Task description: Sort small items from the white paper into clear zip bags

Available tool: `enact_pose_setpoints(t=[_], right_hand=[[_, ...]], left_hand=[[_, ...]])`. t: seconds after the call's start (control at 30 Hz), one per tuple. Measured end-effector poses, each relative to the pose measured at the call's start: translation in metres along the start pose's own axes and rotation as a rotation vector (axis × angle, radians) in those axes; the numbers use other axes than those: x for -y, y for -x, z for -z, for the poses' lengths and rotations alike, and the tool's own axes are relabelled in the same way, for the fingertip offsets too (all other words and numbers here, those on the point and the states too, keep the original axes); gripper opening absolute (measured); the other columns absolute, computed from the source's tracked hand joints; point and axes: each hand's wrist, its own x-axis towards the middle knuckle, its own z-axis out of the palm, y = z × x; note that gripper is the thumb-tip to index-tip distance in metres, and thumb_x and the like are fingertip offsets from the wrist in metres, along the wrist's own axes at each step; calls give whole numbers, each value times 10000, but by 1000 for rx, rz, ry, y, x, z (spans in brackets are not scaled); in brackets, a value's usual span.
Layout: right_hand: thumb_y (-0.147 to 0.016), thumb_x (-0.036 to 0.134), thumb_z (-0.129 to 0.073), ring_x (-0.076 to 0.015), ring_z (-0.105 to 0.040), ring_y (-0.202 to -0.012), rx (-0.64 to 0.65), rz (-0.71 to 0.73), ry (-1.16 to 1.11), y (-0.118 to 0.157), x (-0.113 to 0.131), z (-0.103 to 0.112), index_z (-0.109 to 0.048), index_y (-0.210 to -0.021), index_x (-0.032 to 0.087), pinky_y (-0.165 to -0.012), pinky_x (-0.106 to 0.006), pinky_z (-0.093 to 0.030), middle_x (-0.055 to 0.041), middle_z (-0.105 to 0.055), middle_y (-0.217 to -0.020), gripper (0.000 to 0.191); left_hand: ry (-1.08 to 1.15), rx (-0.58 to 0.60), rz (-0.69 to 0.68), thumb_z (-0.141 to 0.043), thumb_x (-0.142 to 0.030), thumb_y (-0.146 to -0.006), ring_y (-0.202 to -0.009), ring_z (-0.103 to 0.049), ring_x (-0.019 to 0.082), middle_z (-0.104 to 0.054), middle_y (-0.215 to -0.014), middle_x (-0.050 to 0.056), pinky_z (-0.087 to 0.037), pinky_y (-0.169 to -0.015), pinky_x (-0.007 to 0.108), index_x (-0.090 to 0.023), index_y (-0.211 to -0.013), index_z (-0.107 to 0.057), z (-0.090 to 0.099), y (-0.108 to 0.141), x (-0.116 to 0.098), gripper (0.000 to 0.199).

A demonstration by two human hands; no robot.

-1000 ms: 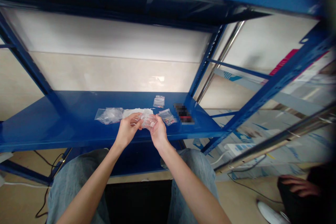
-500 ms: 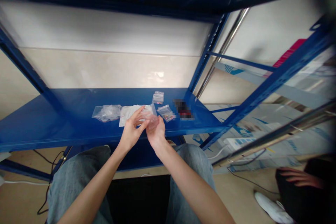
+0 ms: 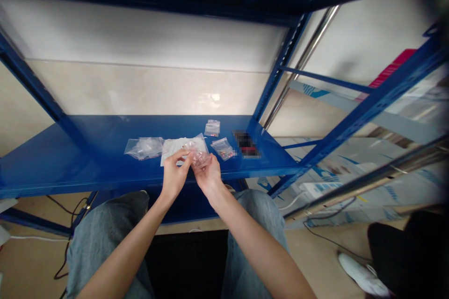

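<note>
On the blue steel shelf [image 3: 80, 168], the left hand [image 3: 173, 177] and right hand [image 3: 209, 177] pinch a small clear plastic bag [image 3: 198, 155] between their fingers, its long axis slanting toward the nearer right hand.

Head view, angled down at blue shelf [image 3: 87, 163]

Nothing can be read: the blue print on the cardboard sheets [image 3: 336, 168] is blurred, the dark packet [image 3: 246, 144] is pixelated — and any marks on the small plastic bag [image 3: 198, 155] are too small to tell.
</note>
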Motion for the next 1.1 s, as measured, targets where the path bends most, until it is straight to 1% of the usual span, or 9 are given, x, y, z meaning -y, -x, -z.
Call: enact_pose_setpoints(t=[0.17,0.27,0.43,0.53,0.67,0.77,0.87,0.93,1.1], right_hand=[[-1013,321,-312,-140,-608,-573,-68,-190,-208,2,9,-6,-581,-775,206,-601,-262,-578,-34,-599,-615,377],[-1012,291,-300,-119,-578,-533,-109,-139,-255,-4,28,-4,-564,-734,199,-558,-232,-552,-22,-568,-582,394],[-958,239,-348,-82,-405,-388,-42,2,-166,-30,62,6,-457,-622,211,-352,-163,-336,36,-431,-480,354],[-938,258,-365,-76,-190,-324,39,30,-88,-45,69,3,-347,-561,227,-297,-183,-158,87,-247,-409,379],[-914,240,-361,-74,-129,-329,43,20,-30,-66,63,-15,-294,-555,229,-314,-197,-114,91,-220,-393,365],[-900,253,-390,-68,-126,-336,27,-5,47,-82,58,-28,-294,-565,227,-329,-199,-107,96,-230,-393,350],[-898,268,-424,-66,-134,-340,43,-64,121,-99,53,-35,-344,-577,225,-341,-197,-103,105,-223,-386,334],[-899,269,-443,-65,-147,-341,64,-102,155,-109,49,-35,-390,-588,217,-346,-190,-113,109,-227,-382,319],[-920,263,-437,-61,-181,-338,70,-153,187,-125,35,-31,-444,-601,205,-354,-180,-167,108,-253,-383,324]], left_hand=[[194,-284,76,-719,-384,-810,-647,-610,128,-673,-705,3,-522,-658,254,-165,-780,-729,22,-21,7,221],[300,-396,186,-729,-376,-776,-472,-526,89,-567,-568,-44,-510,-528,242,-147,-788,-700,54,-40,13,231],[407,-442,459,-771,-245,-701,-557,-689,162,-701,-697,55,-572,-531,259,-101,-853,-661,96,-56,25,236],[457,-420,516,-743,-207,-741,-609,-725,195,-731,-757,92,-607,-595,308,-122,-885,-594,104,-56,28,225],[437,-418,581,-675,-259,-823,-489,-658,165,-719,-760,52,-597,-567,364,-158,-1125,-482,107,-54,29,373],[308,-557,465,-575,-247,-878,-394,-504,89,-637,-692,-47,-520,-507,270,-172,-1360,-332,107,-52,26,545],[14,-641,87,-522,-223,-905,-443,-440,74,-545,-671,-77,-418,-500,202,-202,-1387,-387,96,-48,18,501],[-212,-488,-106,-478,-215,-931,-533,-492,100,-566,-710,-37,-423,-554,217,-202,-1220,-566,80,-43,14,303],[-615,230,-414,-446,-133,-925,-980,-633,239,-679,-1027,88,-498,-875,379,-197,-1021,-677,33,-21,19,258]])
